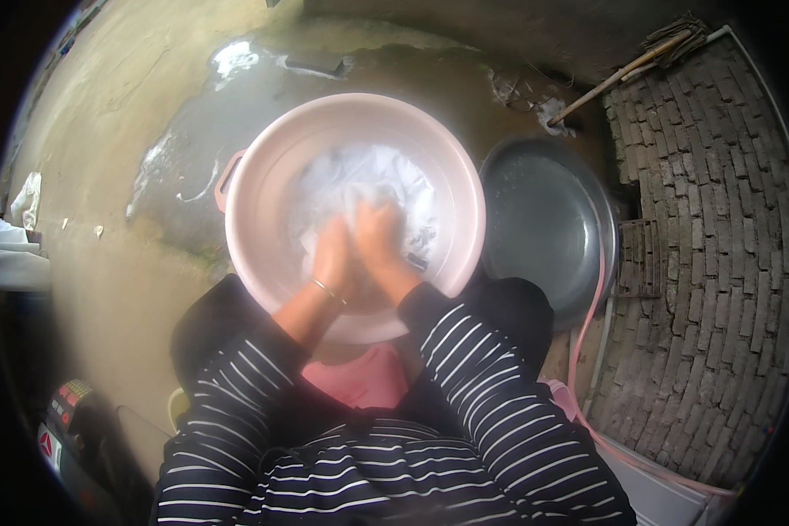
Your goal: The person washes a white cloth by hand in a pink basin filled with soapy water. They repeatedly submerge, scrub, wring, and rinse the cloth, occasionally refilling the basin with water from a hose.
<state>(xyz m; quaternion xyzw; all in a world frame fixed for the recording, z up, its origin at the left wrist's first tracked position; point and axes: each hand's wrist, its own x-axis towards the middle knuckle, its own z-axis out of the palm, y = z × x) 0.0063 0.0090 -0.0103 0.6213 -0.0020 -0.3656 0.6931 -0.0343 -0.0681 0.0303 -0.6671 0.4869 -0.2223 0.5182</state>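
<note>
A large pink plastic basin (pixel 256 263) stands between my knees, with wet white cloth (pixel 404 171) bunched inside it. My left hand (pixel 333 253), with a thin bangle at the wrist, is closed on the cloth near the middle of the basin. Right beside it, my right hand (pixel 378 230) is curled around a blurred fold of the same cloth. Motion blur hides the fingertips of both hands. Close to my right wrist, a small dark object (pixel 417 262) shows against the cloth; what it is cannot be made out.
A dark oval tub (pixel 539 223) holding water stands at the right, with a pink hose (pixel 588 315) running over its rim. Beyond it rises a brick wall (pixel 697 197). Wet concrete floor (pixel 184 144) surrounds the basin. A wooden-handled broom (pixel 621 75) leans at the back right.
</note>
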